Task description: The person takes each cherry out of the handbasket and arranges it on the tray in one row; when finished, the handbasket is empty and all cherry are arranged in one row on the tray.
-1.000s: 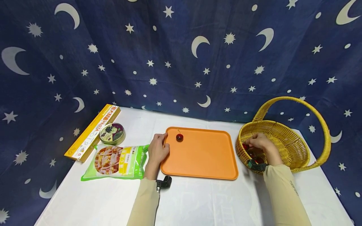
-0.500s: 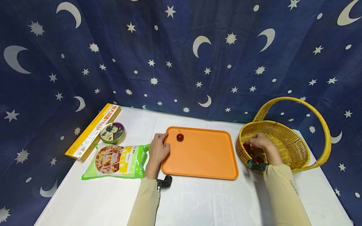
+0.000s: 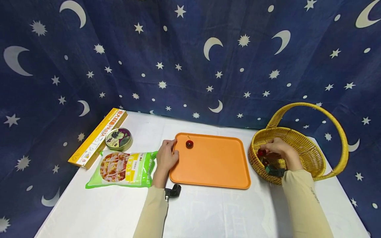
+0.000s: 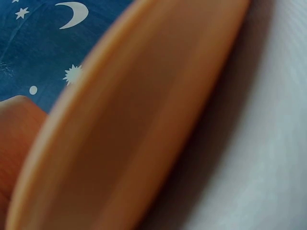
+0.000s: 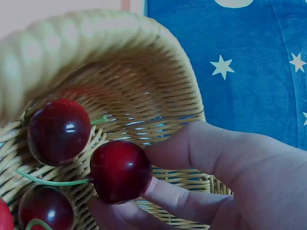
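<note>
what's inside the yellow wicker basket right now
Dark red cherries lie in the basket; the right hand pinches one cherry. The hand and near wall hide the rest.

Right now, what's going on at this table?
A person is moving cherries from a wicker basket to an orange tray. The right hand is inside the basket, pinching one cherry between its fingers, with more cherries lying beside it. The left hand rests on the tray's left edge. One cherry already sits on the tray near its far left corner.
</note>
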The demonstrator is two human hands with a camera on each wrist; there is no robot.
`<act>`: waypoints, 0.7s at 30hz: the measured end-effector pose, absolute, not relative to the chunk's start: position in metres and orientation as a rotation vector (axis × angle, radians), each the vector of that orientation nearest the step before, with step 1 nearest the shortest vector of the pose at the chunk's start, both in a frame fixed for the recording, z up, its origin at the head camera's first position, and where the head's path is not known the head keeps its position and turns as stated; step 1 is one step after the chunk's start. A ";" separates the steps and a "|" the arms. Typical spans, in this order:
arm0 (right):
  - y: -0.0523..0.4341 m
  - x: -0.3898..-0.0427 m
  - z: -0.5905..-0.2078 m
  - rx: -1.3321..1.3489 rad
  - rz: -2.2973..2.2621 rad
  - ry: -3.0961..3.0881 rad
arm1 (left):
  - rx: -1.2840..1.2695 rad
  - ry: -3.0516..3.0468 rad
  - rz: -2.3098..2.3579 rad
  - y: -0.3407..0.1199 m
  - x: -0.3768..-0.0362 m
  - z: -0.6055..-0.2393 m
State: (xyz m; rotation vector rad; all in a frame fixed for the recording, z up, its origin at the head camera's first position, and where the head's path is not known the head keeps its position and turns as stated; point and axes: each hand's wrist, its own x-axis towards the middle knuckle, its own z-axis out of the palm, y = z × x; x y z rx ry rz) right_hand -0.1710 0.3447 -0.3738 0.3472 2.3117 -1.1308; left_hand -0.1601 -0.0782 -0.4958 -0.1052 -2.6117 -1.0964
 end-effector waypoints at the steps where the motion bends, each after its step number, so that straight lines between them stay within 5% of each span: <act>1: 0.345 -0.171 -0.373 0.346 -1.131 2.310 | -0.106 -2.612 -1.099 -0.078 -0.160 -0.496; 21: 0.345 -0.165 -0.362 0.296 -1.108 2.370 | -0.106 -2.613 -1.101 -0.078 -0.160 -0.494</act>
